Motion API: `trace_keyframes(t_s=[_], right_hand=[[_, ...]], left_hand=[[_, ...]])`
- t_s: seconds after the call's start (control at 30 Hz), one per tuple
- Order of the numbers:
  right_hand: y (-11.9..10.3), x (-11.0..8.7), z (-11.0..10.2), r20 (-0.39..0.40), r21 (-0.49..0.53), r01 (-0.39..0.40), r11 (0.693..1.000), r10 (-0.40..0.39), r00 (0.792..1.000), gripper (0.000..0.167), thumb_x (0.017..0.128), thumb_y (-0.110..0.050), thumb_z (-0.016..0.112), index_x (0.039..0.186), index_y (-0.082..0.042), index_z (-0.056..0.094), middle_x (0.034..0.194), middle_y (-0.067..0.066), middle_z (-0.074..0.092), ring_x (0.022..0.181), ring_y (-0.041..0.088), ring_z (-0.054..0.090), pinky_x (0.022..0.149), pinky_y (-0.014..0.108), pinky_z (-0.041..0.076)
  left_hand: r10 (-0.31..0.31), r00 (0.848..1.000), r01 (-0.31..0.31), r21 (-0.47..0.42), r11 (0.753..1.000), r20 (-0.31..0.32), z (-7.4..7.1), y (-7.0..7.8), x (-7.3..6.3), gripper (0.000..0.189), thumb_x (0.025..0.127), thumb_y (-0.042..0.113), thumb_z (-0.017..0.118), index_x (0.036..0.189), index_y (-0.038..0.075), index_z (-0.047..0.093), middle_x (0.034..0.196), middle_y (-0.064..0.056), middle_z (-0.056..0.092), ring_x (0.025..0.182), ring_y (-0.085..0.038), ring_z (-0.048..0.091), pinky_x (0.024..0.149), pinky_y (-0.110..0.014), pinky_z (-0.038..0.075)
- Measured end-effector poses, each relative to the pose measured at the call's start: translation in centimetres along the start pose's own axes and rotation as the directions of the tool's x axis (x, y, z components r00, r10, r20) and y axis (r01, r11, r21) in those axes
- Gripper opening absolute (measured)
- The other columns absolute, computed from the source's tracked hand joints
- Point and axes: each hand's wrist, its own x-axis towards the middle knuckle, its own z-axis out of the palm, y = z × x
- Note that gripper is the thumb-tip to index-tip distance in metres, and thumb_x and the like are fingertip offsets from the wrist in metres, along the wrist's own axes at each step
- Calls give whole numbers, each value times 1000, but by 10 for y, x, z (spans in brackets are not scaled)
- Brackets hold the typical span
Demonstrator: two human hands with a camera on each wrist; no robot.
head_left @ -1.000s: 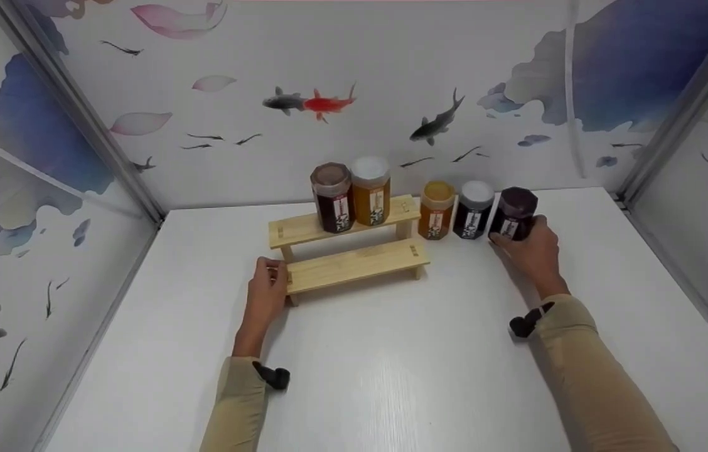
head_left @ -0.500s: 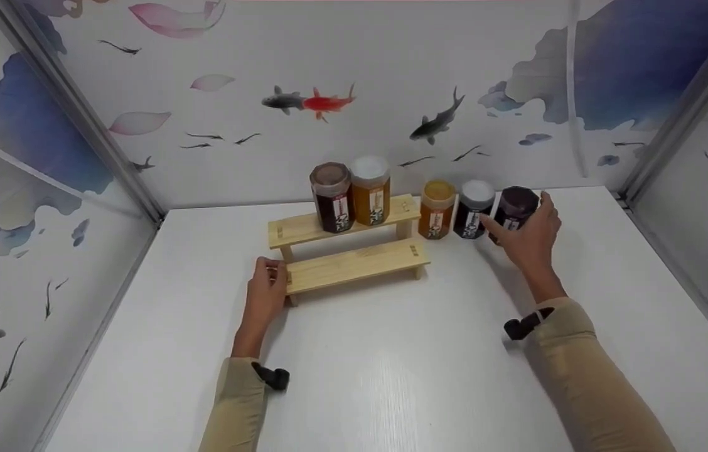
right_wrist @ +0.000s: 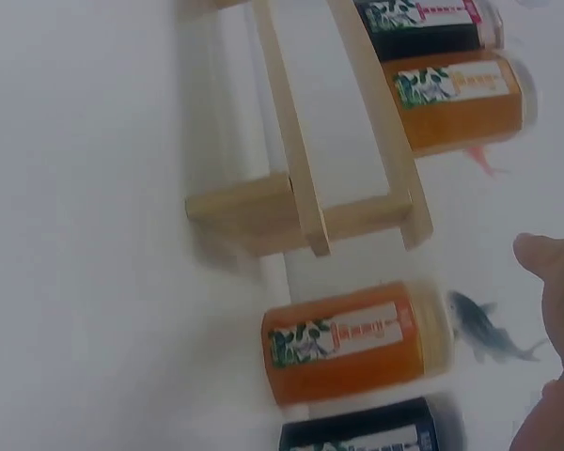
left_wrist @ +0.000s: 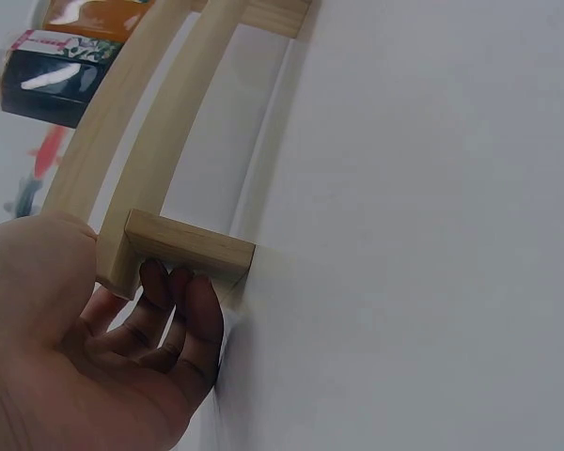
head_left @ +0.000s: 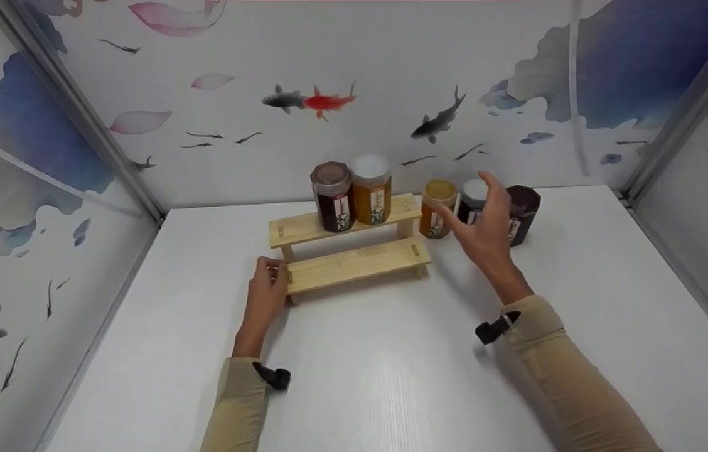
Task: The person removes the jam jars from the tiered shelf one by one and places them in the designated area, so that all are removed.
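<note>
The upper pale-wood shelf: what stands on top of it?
A brown-lidded, dark faceted jar and a white-lidded, amber faceted jar. Their bases cover the shelf directly beneath, so that wood is hidden.

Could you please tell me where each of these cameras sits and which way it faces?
Head: on the person's head, facing forward and down at the wooden rack, with the left hand, right hand and both sleeves showing.
Left wrist: on that wrist, facing the rack's left end; of the body, only the left hand shows.
Right wrist: on that wrist, facing the rack's right end and the amber jar beside it; part of the right hand shows.
Both wrist views share the rack and the two jars on it.
</note>
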Motion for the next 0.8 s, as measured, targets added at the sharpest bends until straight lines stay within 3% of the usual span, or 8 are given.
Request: trace_keyframes(t_s=[0.2, 0.47, 0.6, 0.8], right_hand=[[-25, -9, 33, 152, 108, 60, 992, -76, 985, 91, 95, -36, 86, 166, -7, 35, 165, 19, 45, 153, 38, 45, 125, 57, 39], [-47, -12, 71, 305, 195, 12, 981, -72, 949, 91, 96, -31, 86, 167, -10, 34, 168, 13, 44, 155, 29, 45, 126, 46, 43], [-51, -11, 83, 339, 239, -28, 971, -56, 939, 93, 96, -29, 86, 169, -12, 31, 167, 11, 46, 157, 27, 44, 127, 46, 41], [-59, -11, 97, 294, 279, -73, 957, -13, 956, 94, 96, -32, 86, 169, -12, 30, 166, 11, 48, 155, 27, 46, 129, 45, 38]], left_hand=[[22, 1000, -22, -2, 1000, -5, 0, -2, 1, 30, 117, 32, 47, 133, 8, 54, 116, -16, 70, 97, -24, 66, 74, -30, 53], [30, 999, -30, 5, 1000, -14, 1, -2, 1, 30, 116, 30, 48, 133, 6, 54, 116, -17, 69, 98, -24, 66, 75, -31, 53], [27, 999, -27, 7, 1000, -18, 1, -2, 1, 29, 116, 30, 48, 132, 6, 54, 114, -15, 69, 95, -23, 64, 73, -30, 53], [27, 1000, -27, 13, 1000, -16, 1, 0, 0, 31, 116, 32, 47, 132, 7, 54, 110, -14, 69, 91, -22, 64, 69, -30, 53]])
